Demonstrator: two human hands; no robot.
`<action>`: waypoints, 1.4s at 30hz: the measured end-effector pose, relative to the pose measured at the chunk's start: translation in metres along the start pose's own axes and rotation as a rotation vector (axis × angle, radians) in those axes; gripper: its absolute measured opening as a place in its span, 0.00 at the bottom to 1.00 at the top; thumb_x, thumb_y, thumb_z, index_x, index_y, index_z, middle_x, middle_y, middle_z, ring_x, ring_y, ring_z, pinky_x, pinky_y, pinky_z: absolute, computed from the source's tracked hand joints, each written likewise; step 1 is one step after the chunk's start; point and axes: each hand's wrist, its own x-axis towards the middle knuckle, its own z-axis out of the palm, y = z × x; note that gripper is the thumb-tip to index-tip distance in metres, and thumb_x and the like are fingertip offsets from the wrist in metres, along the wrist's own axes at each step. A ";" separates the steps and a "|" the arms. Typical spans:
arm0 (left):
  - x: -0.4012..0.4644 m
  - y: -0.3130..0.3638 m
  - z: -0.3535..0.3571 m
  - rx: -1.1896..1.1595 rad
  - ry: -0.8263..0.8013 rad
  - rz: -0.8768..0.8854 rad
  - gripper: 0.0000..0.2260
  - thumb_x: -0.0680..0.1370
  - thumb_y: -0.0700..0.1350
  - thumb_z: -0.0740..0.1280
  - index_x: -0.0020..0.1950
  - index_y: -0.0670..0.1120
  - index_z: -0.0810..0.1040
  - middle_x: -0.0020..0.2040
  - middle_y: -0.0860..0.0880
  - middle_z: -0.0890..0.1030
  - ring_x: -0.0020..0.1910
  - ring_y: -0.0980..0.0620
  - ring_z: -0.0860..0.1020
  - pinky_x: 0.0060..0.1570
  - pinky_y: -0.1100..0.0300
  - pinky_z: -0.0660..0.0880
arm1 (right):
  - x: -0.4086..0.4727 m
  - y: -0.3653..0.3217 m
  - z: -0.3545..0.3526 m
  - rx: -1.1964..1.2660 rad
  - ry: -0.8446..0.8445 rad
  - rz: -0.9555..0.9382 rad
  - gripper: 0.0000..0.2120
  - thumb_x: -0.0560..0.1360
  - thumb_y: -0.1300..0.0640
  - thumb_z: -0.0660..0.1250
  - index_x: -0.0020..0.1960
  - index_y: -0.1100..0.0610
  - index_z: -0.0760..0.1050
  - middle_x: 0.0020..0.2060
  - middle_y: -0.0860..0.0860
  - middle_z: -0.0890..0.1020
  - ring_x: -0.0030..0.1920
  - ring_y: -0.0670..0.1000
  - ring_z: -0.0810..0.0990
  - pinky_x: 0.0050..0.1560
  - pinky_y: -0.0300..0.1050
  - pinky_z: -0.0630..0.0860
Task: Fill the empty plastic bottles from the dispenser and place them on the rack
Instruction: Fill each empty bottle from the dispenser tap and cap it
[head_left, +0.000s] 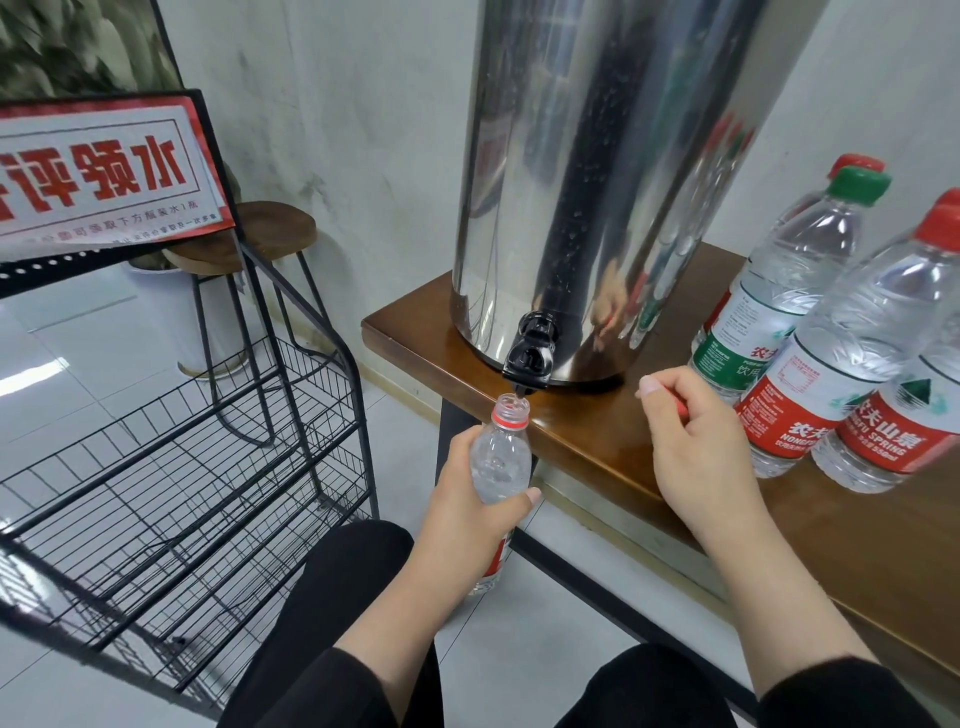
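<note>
Head view: left hand (470, 499) grips an uncapped bottle (501, 457) around its body, mouth held just under the black tap (530, 358) of the steel dispenser (597, 182), apparently so water drops straight in. Right hand (685, 441) is curled around something red, probably the bottle's cap, kept ready beside the table (597, 447); capped bottles (841, 358) wait there, and the wire rack (171, 467) stands left.

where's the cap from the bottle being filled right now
In the head view, right of centre: the red cap is pinched in the right hand, over the table edge beside the capped bottles.
</note>
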 end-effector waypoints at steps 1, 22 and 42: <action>0.000 0.000 0.000 -0.001 0.001 0.001 0.29 0.76 0.47 0.76 0.71 0.59 0.66 0.63 0.55 0.77 0.63 0.52 0.77 0.55 0.65 0.73 | -0.001 -0.002 -0.001 0.001 0.004 0.002 0.13 0.84 0.50 0.60 0.42 0.51 0.73 0.30 0.49 0.72 0.31 0.43 0.70 0.31 0.37 0.67; 0.006 -0.010 -0.001 -0.009 0.001 0.052 0.30 0.74 0.46 0.78 0.71 0.59 0.67 0.62 0.54 0.79 0.63 0.53 0.78 0.63 0.59 0.76 | 0.001 -0.085 0.002 -0.219 -0.231 -0.500 0.25 0.75 0.36 0.66 0.66 0.47 0.81 0.39 0.38 0.74 0.45 0.42 0.76 0.48 0.37 0.72; 0.009 -0.014 -0.002 0.006 -0.009 0.049 0.32 0.74 0.51 0.77 0.72 0.60 0.65 0.63 0.56 0.78 0.62 0.55 0.77 0.66 0.51 0.76 | 0.012 -0.092 -0.006 -0.383 -0.413 -0.555 0.26 0.76 0.38 0.65 0.71 0.45 0.76 0.47 0.35 0.76 0.51 0.39 0.75 0.51 0.27 0.68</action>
